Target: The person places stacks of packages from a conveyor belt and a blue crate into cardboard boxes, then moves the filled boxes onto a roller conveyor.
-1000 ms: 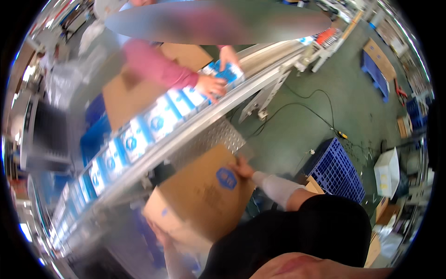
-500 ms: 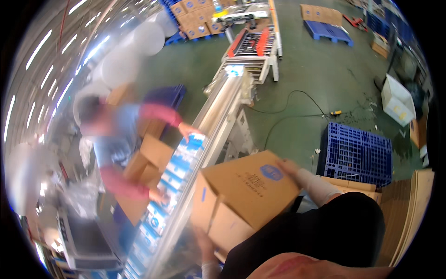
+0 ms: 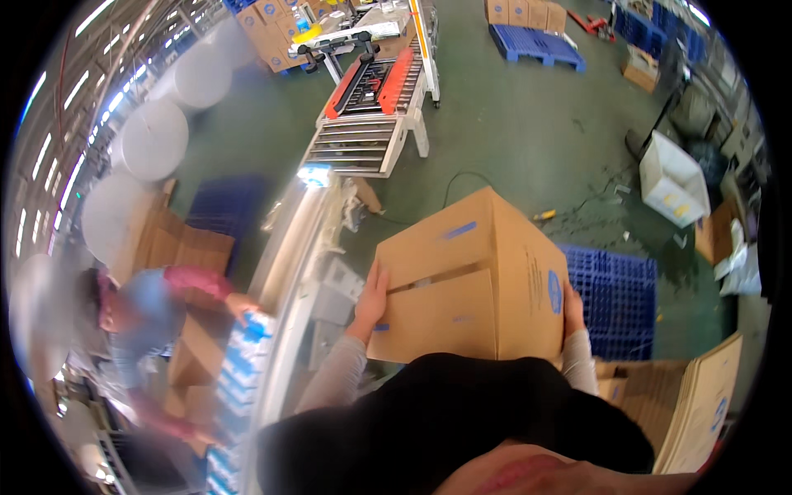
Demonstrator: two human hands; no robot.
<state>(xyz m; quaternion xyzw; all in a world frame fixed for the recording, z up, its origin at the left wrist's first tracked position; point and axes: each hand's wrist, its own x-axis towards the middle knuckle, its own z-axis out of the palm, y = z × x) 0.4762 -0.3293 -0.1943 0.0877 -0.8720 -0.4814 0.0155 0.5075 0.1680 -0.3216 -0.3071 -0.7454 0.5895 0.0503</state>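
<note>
A large brown cardboard box (image 3: 441, 305) is held up in front of my body, tilted, between my two hands. My left hand (image 3: 371, 301) presses flat against its left side, fingers upward along the edge. On the opposite side, my right hand (image 3: 573, 309) grips near a blue printed mark, its fingers partly hidden by the box. The face toward me has a narrow gap between its flaps and short blue tape strips. Below and beyond the box's right side lies a blue plastic pallet (image 3: 615, 289).
At left runs a conveyor (image 3: 285, 247) with blue-and-white packs (image 3: 239, 371), where a co-worker (image 3: 148, 322) reaches in. Ahead stands a roller conveyor (image 3: 351, 140) with red guides. Cardboard sheets (image 3: 701, 404) stand at lower right; a white bin (image 3: 672, 181) is farther right.
The box has swung rightward off the conveyor's edge and turned, so its flapped face now points toward me. My left hand has risen along its side. The whole view has turned right.
</note>
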